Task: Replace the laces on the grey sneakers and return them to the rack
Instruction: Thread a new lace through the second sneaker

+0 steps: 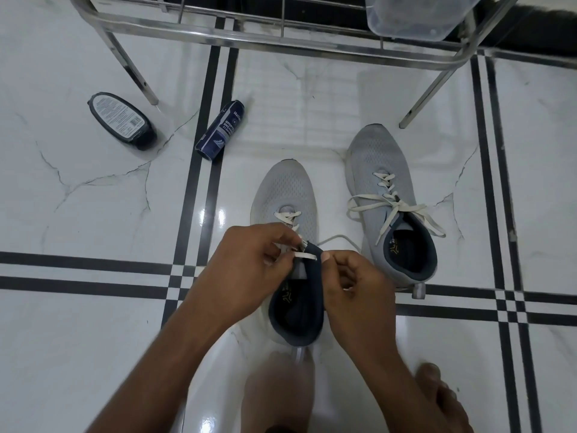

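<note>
1. Lacing is judged to be the step in hand: the near grey mesh sneaker with a dark navy lining (288, 195) lies on the white marble floor with black stripes (93, 307), toe pointing away, and only its lower eyelets are seen to carry the flat white lace (307, 256).
2. A short stretch of that lace is pinched across the tongue by the left hand (249, 260), its fingers closed on the lace at the left eyelet row.
3. The right hand (352, 282) is curled at the right side of the collar; a strip of white shows among its fingers, so a lace end is judged to be gripped there, though this is partly hidden.
4. The second grey sneaker (387, 201) stands just to the right, fully laced, its ends lying loose and untied.
5. Threading the upper eyelets and evening the ends is what the next move is judged to call for.
6. The steel tube rack (265, 35) stands beyond; both sneakers are off it.
7. A clear plastic box (412, 17) sits on the rack; its contents cannot be made out.
</note>
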`<state>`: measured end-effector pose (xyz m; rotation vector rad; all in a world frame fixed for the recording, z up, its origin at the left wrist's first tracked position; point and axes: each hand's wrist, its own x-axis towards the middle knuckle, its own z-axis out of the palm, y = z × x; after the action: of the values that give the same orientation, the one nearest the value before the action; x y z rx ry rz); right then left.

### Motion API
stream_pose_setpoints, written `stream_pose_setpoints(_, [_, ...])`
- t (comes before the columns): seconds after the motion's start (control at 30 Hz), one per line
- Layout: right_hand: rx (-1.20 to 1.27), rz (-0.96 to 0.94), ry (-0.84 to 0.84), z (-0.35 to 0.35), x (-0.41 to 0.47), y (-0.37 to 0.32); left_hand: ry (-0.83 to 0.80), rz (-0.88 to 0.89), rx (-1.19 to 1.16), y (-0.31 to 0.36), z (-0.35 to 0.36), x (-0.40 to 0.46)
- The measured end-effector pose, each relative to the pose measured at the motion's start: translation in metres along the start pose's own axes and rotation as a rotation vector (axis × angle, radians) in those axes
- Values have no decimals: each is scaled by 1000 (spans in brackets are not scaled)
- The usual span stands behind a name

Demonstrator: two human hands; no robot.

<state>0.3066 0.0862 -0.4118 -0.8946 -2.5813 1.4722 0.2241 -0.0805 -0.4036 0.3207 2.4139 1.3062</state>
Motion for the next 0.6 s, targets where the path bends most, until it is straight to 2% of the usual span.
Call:
stream_pose_setpoints(0.1, [-9, -8, -8, -1, -1, -2, 78, 39, 47, -5, -4, -4])
stream_pose_setpoints(0.33, [-28, -14, -5, -2, -1, -3, 143, -126, -81, -3, -2, -10])
stream_pose_setpoints(0.5, [-39, -18, -22, -4, -1, -6, 189, -181, -233, -7, -3, -16])
stream_pose_setpoints(0.6, [-42, -23, -17, -4, -2, -7, 233, -203, -214, -10, -3, -19])
